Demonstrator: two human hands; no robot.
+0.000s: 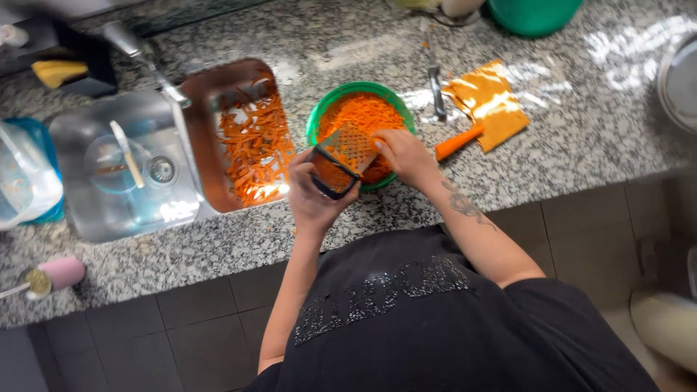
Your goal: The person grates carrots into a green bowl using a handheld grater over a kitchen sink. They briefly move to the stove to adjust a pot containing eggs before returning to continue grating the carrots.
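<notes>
My left hand (314, 194) grips the black handle end of a metal box grater (341, 156) that leans tilted over a green bowl (324, 110). The bowl holds a heap of grated carrot (365, 115). My right hand (404, 154) presses against the grater's face above the bowl; whatever it holds is hidden under the fingers. Both hands work close together at the near rim of the bowl, on a speckled granite counter (552, 145).
A tray of carrot peelings (254, 141) sits over the steel sink (123, 170) to the left. An orange-handled knife (459, 141), an orange cloth (490, 100) and a metal utensil (435, 80) lie right of the bowl. A pink-handled brush (54, 274) rests near the counter's front edge.
</notes>
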